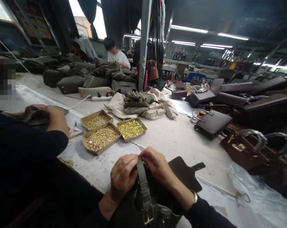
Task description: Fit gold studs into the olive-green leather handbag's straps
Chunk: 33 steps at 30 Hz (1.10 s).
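Note:
A dark olive handbag [181, 177] with a grey-green strap [144, 190] and a brass buckle lies at the near edge of the white worktable [176, 139]. My left hand [121, 177] and my right hand [157, 166] meet at the top of the strap, fingers pinched closed on it. Whatever small part sits between the fingertips is too small to make out. Three open cardboard trays of small brass fittings [102, 137] stand just beyond my hands, to the left.
A co-worker in dark sleeves at the left holds dark material with both hands [48, 115]. Brown handbags [212, 123] crowd the right side, olive bags [69, 84] the back left. Beige and olive pieces [143, 104] are piled mid-table. Another person sits at the far back.

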{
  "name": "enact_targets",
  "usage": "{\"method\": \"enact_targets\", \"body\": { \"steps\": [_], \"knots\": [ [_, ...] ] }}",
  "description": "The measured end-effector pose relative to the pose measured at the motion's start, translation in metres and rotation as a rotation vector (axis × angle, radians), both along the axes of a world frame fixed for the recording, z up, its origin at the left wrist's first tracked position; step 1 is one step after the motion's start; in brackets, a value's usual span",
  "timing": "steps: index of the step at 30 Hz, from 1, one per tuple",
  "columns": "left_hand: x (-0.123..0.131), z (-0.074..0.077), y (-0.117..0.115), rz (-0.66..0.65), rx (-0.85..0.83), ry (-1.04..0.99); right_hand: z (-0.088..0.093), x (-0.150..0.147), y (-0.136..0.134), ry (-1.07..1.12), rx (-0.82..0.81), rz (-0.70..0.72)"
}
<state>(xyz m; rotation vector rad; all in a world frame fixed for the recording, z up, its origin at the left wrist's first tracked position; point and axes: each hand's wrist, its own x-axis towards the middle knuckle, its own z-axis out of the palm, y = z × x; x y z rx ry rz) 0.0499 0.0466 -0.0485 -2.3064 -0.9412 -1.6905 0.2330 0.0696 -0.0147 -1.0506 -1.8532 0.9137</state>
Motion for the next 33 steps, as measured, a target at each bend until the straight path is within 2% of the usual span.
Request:
{"method": "enact_targets", "body": {
  "steps": [2,4,8,11,14,22,33],
  "knots": [
    [0.000,0.001,0.008,-0.012,-0.008,-0.013,-0.002,-0.006,-0.009,0.012,0.053,-0.105],
    [0.001,0.001,0.012,-0.031,-0.009,0.001,-0.005,-0.010,-0.013,0.060,0.031,-0.176],
    [0.003,0.001,0.010,-0.012,-0.015,0.026,-0.013,-0.008,-0.010,0.185,-0.086,-0.199],
    [0.005,0.000,0.005,0.038,-0.006,-0.002,-0.016,-0.004,-0.004,0.312,-0.179,-0.154],
    [0.004,-0.003,0.003,0.050,0.005,0.011,-0.010,-0.001,0.004,0.358,-0.192,-0.055],
    [-0.005,-0.015,0.000,0.051,0.044,0.087,0.010,0.008,0.027,0.168,-0.140,0.267],
    [-0.009,-0.016,-0.001,0.038,0.058,0.108,0.016,0.007,0.027,0.013,-0.120,0.310]
  ]
}}
